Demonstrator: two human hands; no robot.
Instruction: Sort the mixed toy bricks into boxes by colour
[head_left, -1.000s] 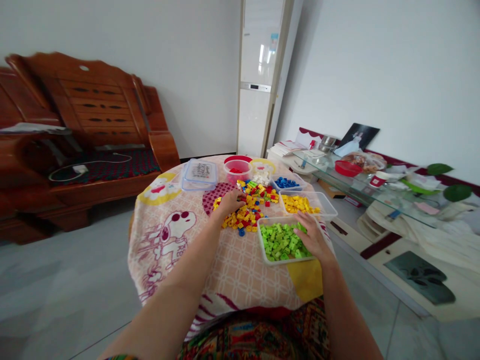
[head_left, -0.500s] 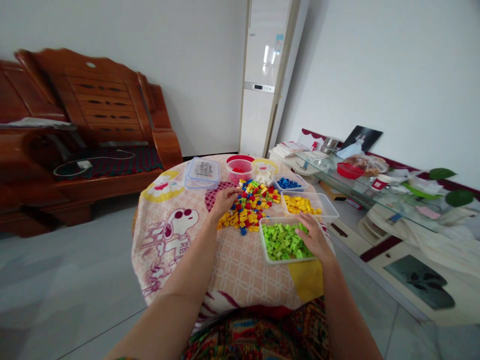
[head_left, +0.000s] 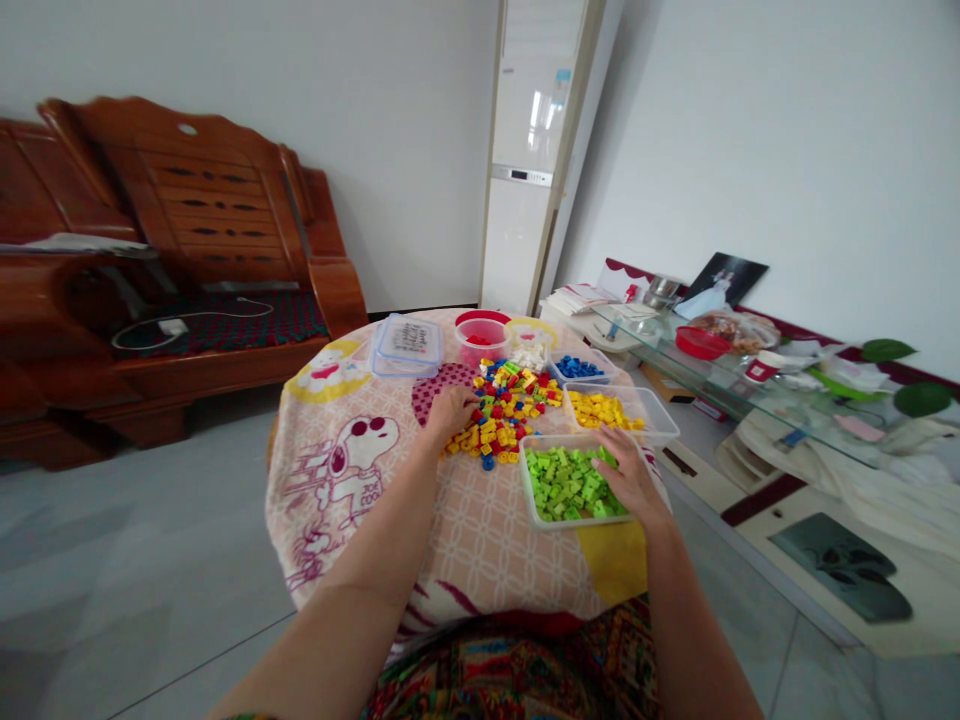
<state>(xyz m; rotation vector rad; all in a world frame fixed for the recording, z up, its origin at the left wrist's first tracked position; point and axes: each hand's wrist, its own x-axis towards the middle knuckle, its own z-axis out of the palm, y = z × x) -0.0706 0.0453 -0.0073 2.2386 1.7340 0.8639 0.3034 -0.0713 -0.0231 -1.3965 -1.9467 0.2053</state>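
My left hand (head_left: 452, 408) is at the left edge of a mixed pile of toy building bricks (head_left: 510, 400). Its fingers are bent together, and whatever lies between them is too small to make out. My right hand (head_left: 628, 468) rests over the right rim of a clear box of green bricks (head_left: 566, 485), fingers stretched out and holding nothing. Just behind that box stands a clear box of yellow bricks (head_left: 600, 410). Blue bricks (head_left: 579, 368) fill part of another box farther back. White bricks (head_left: 529, 356) lie beyond the pile, beside a round tub (head_left: 481, 336) with red bricks.
Clear lids (head_left: 406, 346) are stacked at the table's back left. A patterned cloth (head_left: 487, 545) covers the round table. To the right is a glass-topped stand (head_left: 742, 385) with a red bowl (head_left: 702, 342) and a cup. A wooden bench (head_left: 202, 230) stands to the left.
My left hand has lowered slightly toward me along the pile's left edge, its fingers drawing closer together. My right hand stays on the green bricks' box. The view has shifted a little.
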